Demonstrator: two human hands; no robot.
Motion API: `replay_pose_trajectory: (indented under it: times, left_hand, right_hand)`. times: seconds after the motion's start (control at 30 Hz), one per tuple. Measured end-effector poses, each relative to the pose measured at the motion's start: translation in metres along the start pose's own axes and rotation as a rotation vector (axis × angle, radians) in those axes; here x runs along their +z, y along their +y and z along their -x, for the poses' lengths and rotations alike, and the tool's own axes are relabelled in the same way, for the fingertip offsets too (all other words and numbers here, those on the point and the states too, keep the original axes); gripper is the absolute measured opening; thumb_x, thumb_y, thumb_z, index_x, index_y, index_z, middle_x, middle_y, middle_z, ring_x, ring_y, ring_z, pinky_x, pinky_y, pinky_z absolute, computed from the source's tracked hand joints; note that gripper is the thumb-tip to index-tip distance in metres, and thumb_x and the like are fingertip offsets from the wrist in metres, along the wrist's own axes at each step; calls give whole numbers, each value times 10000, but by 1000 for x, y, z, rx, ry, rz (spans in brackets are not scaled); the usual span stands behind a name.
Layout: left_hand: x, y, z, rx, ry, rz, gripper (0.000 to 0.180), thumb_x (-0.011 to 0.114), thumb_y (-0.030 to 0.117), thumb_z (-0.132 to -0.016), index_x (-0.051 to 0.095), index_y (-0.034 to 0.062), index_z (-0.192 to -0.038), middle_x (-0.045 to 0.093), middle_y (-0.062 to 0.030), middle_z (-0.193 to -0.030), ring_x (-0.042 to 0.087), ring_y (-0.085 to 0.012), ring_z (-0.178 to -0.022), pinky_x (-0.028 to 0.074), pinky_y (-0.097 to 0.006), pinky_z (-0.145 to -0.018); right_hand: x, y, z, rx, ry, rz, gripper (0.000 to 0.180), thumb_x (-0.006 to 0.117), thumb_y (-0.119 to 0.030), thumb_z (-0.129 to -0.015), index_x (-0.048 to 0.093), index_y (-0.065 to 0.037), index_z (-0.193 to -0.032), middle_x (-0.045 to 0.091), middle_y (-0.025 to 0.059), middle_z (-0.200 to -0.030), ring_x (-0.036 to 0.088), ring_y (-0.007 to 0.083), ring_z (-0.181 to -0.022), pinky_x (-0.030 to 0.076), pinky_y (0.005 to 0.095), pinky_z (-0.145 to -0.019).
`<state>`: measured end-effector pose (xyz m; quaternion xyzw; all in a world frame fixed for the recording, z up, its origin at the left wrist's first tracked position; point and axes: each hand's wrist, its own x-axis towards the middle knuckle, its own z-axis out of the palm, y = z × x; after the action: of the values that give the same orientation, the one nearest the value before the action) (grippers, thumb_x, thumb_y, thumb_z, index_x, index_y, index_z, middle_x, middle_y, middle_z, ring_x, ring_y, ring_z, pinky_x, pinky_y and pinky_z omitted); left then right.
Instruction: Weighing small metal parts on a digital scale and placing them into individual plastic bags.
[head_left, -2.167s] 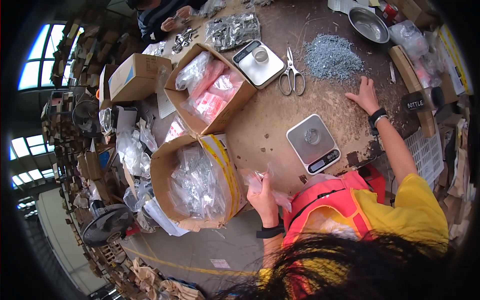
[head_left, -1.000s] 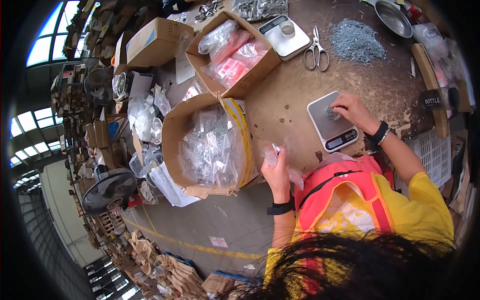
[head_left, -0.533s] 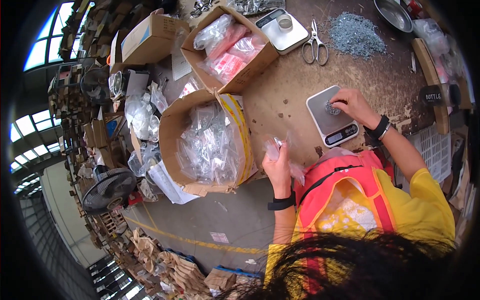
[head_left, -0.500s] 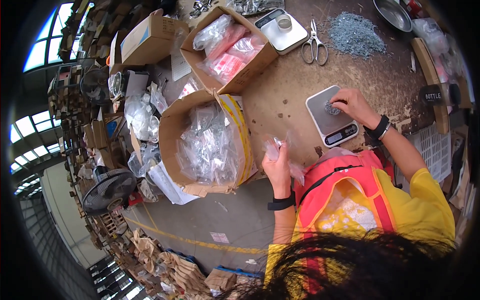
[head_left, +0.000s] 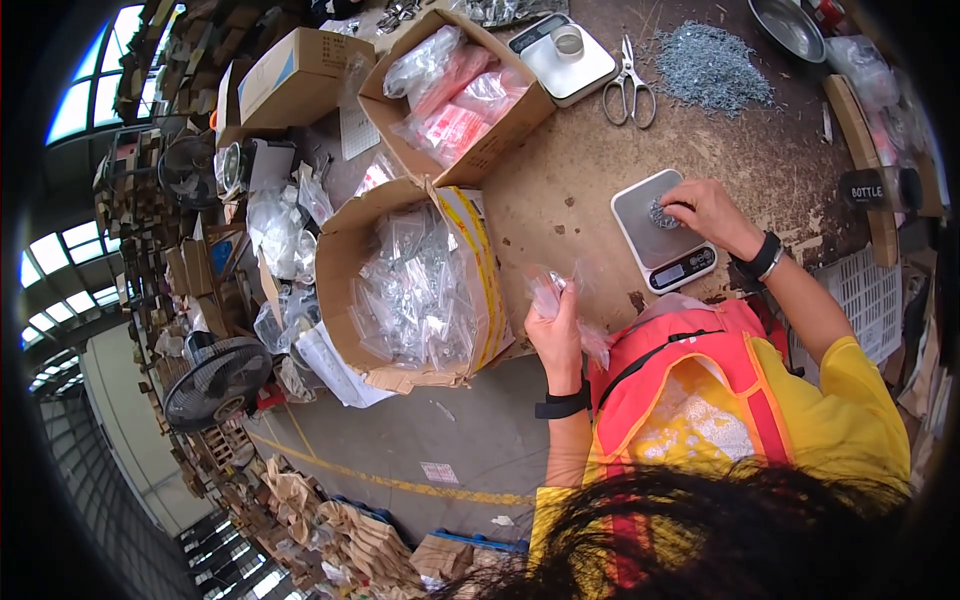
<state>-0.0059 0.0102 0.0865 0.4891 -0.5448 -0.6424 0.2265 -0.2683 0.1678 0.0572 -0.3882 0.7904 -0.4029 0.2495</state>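
Left hand (head_left: 557, 335) holds a clear plastic bag (head_left: 546, 297); right hand (head_left: 703, 212), pinched narrow, is at small metal pieces (head_left: 661, 213) on the nearer scale (head_left: 637, 238), its grip unclear. Probably, not pressing the scale keeps its reading true.

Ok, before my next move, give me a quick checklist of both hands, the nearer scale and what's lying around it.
1. Left hand holding the plastic bag: ok.
2. Bag mouth open: cannot tell, the film is crumpled and see-through.
3. Right hand at the small metal pieces on the nearer scale: ok; whether it grips any, cannot tell.
4. Scale display readable: cannot tell, too small.
5. Scissors apart from the scale and both hands: ok.
6. Loose pile apart from the scale: ok.
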Motion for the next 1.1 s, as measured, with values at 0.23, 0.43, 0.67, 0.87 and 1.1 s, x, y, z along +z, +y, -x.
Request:
replay_pose_trajectory:
  times: [0.23,0.43,0.67,0.87,1.1]
  left_hand:
    - [-1,-3,-1,-5,2,-8,93,750,131,-960,726,41,-951,609,52,-750,513,-41,-617,401,-230,-544]
    - [0,-2,-1,-16,-5,-7,94,747,130,-961,724,40,-948,608,51,-753,514,-43,-621,400,-232,-547]
    - [1,-3,-2,-18,-6,-18,90,745,124,-961,721,38,-950,605,59,-764,508,-41,-644,396,-229,-568]
    - [0,-4,-2,-20,-15,-13,87,744,122,-963,714,46,-934,608,64,-784,503,-34,-664,394,-224,-580]
    - [-1,-8,-3,-13,-19,-15,80,745,117,-962,711,50,-933,608,62,-781,507,-35,-662,397,-222,-578]
  right_hand:
    - [-1,-1,0,-113,-3,48,126,720,-71,-856,735,24,-937,722,168,-882,703,338,-857,548,403,-782]
    - [-1,2,2,-126,17,38,116,716,-62,-869,723,18,-953,699,150,-872,700,305,-809,537,377,-716]
    - [-4,-6,2,-62,4,32,111,686,-69,-872,695,30,-922,684,176,-873,682,347,-829,525,417,-746]
    - [-3,-6,2,-74,22,35,111,664,-56,-876,698,22,-948,684,175,-876,678,357,-836,528,415,-757]
    - [0,-3,3,-48,-3,34,119,669,-25,-859,705,20,-962,693,175,-875,686,359,-867,535,409,-768]
